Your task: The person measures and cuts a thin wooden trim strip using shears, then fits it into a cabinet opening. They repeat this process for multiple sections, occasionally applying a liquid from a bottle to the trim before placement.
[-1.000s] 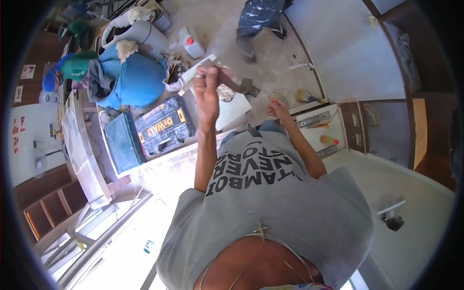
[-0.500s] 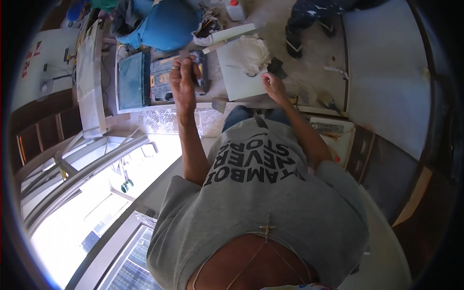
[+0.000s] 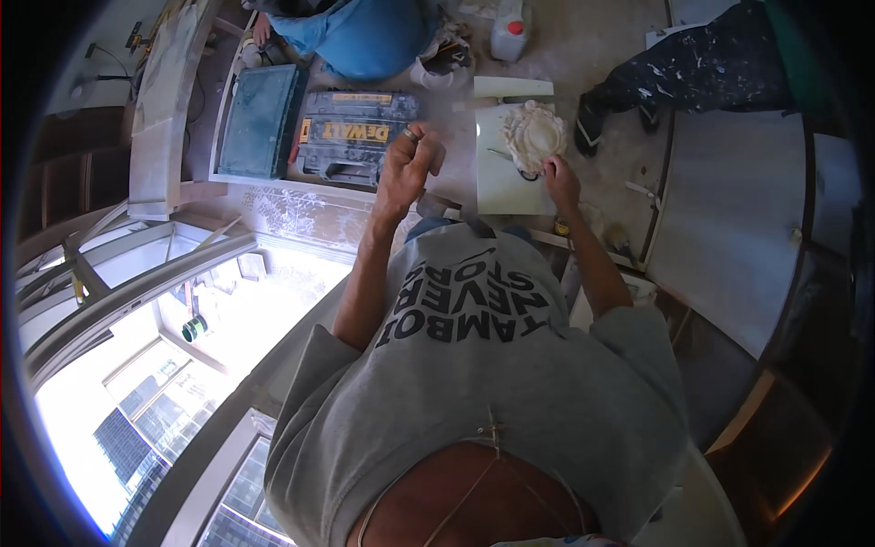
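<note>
My right hand [image 3: 562, 185] has its fingers closed on the lower right edge of a cream-white moulded ornament [image 3: 538, 137], round with a ruffled rim and a smooth raised middle. The ornament is over a pale flat board [image 3: 501, 194]. A thin dark piece with a curved, loop-like end [image 3: 529, 175] shows at the ornament's lower edge. My left hand [image 3: 410, 169], a ring on one finger, is raised to the left of the board with its fingers curled. A blurred smear lies beyond its fingertips; what it holds, if anything, I cannot make out.
Left of the board lie a black and yellow tool case [image 3: 351, 137] and a dark green case [image 3: 262, 123]. Beyond are a blue bag [image 3: 374, 41] and a white jug with a red cap [image 3: 508, 36]. Another person's paint-spotted trouser leg [image 3: 684, 73] is at far right.
The view has shifted, and the surroundings sit differently in it. My right hand and the ornament have moved nearer and rightward over the board. The dark thing seen in my left hand is now a blur.
</note>
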Tool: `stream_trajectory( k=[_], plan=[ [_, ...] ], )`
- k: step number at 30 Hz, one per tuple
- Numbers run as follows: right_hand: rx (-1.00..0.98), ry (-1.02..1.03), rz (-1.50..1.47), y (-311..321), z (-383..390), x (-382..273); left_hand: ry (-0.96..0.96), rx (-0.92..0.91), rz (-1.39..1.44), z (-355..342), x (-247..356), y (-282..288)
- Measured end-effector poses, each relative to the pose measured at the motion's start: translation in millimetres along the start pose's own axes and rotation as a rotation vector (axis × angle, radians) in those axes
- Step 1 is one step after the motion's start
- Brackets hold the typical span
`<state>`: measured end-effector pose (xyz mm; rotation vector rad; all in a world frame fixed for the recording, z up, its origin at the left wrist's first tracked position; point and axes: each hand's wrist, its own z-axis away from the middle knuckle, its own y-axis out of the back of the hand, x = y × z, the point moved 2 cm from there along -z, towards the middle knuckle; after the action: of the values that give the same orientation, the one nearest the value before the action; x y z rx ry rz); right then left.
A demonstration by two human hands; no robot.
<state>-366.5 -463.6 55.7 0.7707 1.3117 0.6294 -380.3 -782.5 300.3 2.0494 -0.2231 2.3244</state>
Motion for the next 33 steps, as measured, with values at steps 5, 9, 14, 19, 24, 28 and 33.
stream_trajectory(
  k=[5,9,14,19,24,28,33],
  plan=[
    [-0.004,0.035,-0.052,7,-3,-24,0.055,-0.085,-0.019,-29,-5,19],
    [-0.121,-0.013,-0.030,5,-10,-25,0.017,-0.163,-0.050,-47,-11,14],
    [-0.130,0.001,0.044,-1,-27,-12,0.032,-0.154,-0.011,-52,-23,0],
    [-0.097,0.049,0.013,3,-34,-19,0.097,-0.109,0.053,-45,-32,-10],
    [-0.116,0.055,-0.094,11,-11,-25,0.095,0.009,0.045,-34,-29,-4],
    [-0.157,-0.086,-0.130,-1,31,-11,0.098,0.184,0.472,-26,-21,0],
    [0.147,-0.063,-0.124,-17,56,-11,0.118,0.199,0.747,-34,-11,11]
  ],
)
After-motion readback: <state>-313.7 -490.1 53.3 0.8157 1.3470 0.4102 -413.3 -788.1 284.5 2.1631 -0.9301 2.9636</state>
